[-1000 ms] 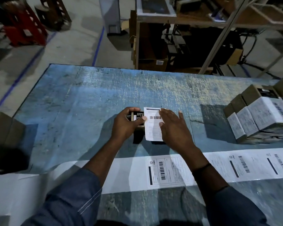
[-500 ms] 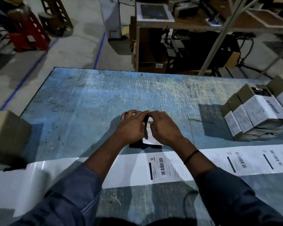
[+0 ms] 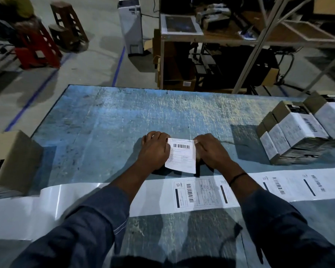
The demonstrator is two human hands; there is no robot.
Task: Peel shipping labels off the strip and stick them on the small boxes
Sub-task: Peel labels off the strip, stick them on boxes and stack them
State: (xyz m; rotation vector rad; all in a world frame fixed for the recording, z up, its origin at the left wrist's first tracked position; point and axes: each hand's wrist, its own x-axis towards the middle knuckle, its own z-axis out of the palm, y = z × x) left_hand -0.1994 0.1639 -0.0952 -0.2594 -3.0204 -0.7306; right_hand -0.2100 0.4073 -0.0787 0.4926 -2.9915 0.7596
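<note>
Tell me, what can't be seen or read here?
Head view only:
Small box: covered by the label and the left hand and right hand holding it.
Stack of boxes: cut off by the right edge.
Cardboard box: blurred, cut off by the left edge.
Strip: print too small to read.

We see a blue table [image 3: 124,117], its top scratched and worn pale toward the far side. A long white label strip [image 3: 153,196] lies across its near part from left to right: bare glossy backing at the left, printed labels with barcodes from the middle rightward. At the right, beyond the strip, small boxes [image 3: 298,132] stand stacked together, white labels on top. In the middle a white label [image 3: 182,155] covers a small box [image 3: 199,163], mostly hidden. At the left edge stands a brown cardboard box [image 3: 10,159], just beside the strip's end.
</note>
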